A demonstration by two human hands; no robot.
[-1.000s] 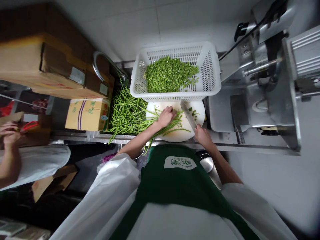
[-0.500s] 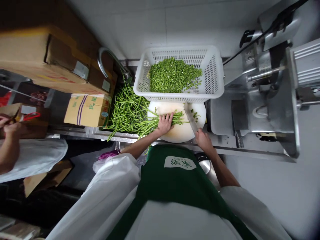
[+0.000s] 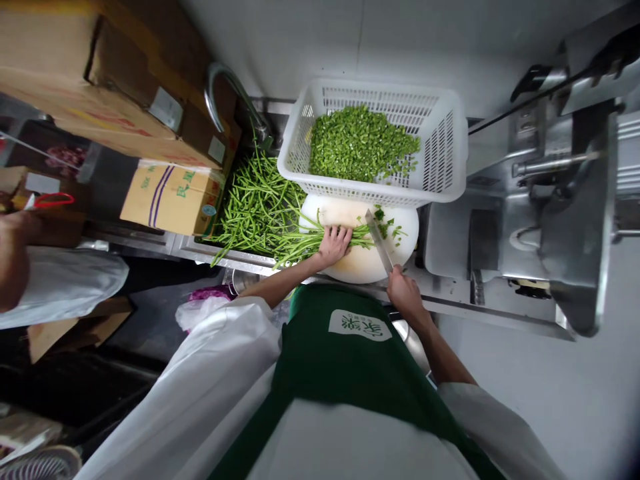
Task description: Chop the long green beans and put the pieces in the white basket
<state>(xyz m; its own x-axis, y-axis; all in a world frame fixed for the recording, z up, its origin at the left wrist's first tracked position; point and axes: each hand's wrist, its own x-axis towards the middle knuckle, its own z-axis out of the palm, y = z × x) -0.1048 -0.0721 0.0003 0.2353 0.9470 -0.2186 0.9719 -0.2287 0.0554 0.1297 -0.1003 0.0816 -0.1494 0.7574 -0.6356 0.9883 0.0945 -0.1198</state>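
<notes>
On a round white cutting board (image 3: 360,265) lies a bunch of long thin green stalks (image 3: 311,244). My left hand (image 3: 335,245) is closed over this bunch and holds it against the board. Gripped by its handle in my right hand (image 3: 404,291) is a knife (image 3: 379,242), its blade slanting away from me across the board at the stalks' right end. Small cut green pieces (image 3: 397,233) lie to the right of the blade. Behind the board, a white slotted basket (image 3: 440,150) contains a heap of chopped green pieces (image 3: 357,143).
More uncut stalks (image 3: 255,207) fill the sink at left, beneath a curved faucet (image 3: 214,93). Cardboard boxes (image 3: 173,197) stand beside it. A metal slicing machine (image 3: 565,220) occupies the right. At far left, another person's hand (image 3: 20,227) is near red-handled scissors (image 3: 54,199).
The knife blade has moved left to the stalks' end, with more cut pieces now on its right. My left hand stays on the bunch. The view has shifted slightly.
</notes>
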